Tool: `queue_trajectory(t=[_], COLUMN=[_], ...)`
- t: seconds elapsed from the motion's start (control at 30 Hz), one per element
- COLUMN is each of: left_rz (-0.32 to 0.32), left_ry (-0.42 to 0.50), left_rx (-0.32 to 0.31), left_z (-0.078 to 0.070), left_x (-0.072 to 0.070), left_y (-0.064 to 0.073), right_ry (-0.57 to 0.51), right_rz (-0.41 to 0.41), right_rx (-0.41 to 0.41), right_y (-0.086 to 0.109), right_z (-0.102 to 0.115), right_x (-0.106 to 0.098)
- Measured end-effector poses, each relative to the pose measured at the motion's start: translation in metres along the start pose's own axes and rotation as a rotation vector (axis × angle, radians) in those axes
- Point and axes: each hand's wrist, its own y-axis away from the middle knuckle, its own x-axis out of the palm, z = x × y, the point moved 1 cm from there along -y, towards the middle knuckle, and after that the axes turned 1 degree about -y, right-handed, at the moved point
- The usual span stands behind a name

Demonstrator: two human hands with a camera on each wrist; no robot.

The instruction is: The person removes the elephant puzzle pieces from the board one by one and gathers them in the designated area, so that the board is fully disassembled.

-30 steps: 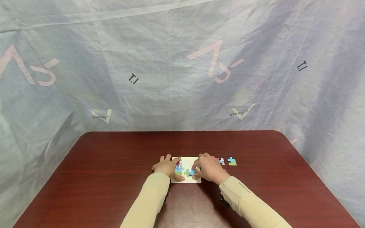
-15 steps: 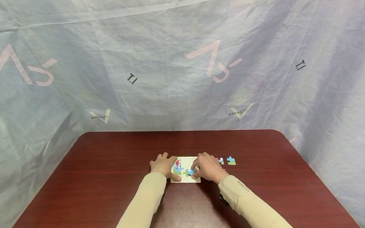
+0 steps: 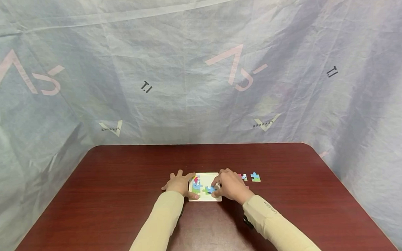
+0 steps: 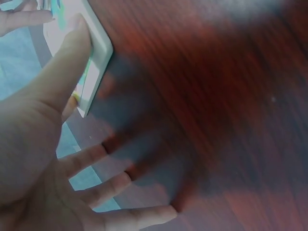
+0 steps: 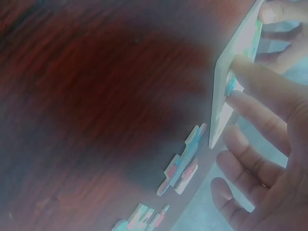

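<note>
A pale puzzle tray (image 3: 208, 179) lies on the table between both hands. Colourful pieces (image 3: 196, 184) showing a blue figure with red fill its left side. My left hand (image 3: 178, 184) spreads its fingers beside the tray's left edge; the thumb rests on the near left corner and the index fingertip is at the far left corner. With thumb and index finger, my right hand (image 3: 232, 184) pinches a blue and green puzzle piece (image 3: 209, 190) at the tray's lower right. In the right wrist view its other fingers hang beyond the tray, and the hand partly covers the piece.
Right of the tray lie several loose puzzle pieces, among them a blue and green piece (image 3: 255, 177) and a red and white piece (image 3: 244, 177). The right hand hides part of this group. A grey cloth (image 3: 185, 66) hangs behind the dark red table (image 3: 122, 174).
My left hand has shifted left and spread wider, uncovering more of the pieces on the tray's left side. The right hand keeps its pinch at the same spot.
</note>
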Motion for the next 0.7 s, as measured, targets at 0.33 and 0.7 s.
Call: queue_trajectory(t=[0.33,0.7], left_rz=[0.009,0.017], left_ry=[-0.04,-0.022], left_rx=[-0.024,-0.031], left_z=[-0.003,-0.006], left_x=[0.001,-0.004], left_y=[-0.001,0.005], right_ry=[-0.058,-0.123], right_rz=[-0.021,-0.111], right_rx=[-0.009,-0.027], right_y=[0.002,0.005], right_z=[-0.002,-0.015], right_x=[0.002,-0.001])
